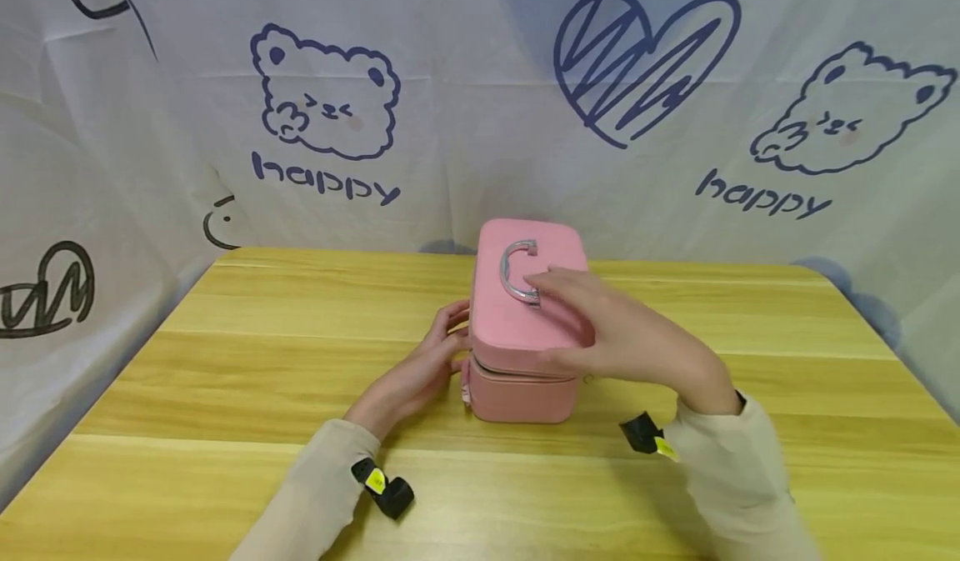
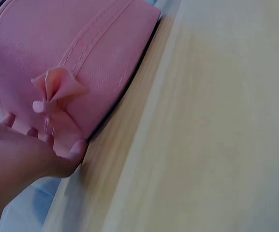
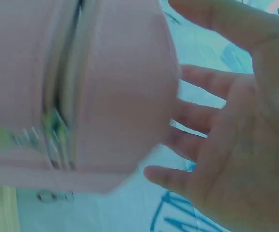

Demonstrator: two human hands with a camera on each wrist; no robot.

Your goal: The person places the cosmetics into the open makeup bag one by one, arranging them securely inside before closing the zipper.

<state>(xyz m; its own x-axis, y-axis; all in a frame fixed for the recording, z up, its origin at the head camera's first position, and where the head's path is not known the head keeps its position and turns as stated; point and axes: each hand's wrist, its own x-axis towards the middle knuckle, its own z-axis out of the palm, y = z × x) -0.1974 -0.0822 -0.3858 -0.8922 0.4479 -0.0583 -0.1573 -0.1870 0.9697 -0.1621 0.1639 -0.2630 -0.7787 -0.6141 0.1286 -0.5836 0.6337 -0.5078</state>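
A pink cosmetic case [image 1: 528, 398] with a curved silver handle [image 1: 507, 274] on its lid [image 1: 517, 328] stands upright on the table. A thin dark gap shows between lid and body at the near side. My left hand [image 1: 420, 378] rests against the case's left side, fingers loosely bent, beside a pink bow [image 2: 59, 94]. Over the lid's right half, my right hand [image 1: 622, 332] spreads its fingers near the handle. In the right wrist view, its fingertips come right at the lid's edge, and a metal zipper pull [image 3: 57, 130] shows at the seam.
The wooden table [image 1: 262, 378] extends around the case on all sides. Behind it hangs a white cloth [image 1: 480, 111] printed with bears, hearts and "happy". A small black wrist device [image 1: 393, 494] with a yellow label sits by the left sleeve, another [image 1: 641, 433] by the right.
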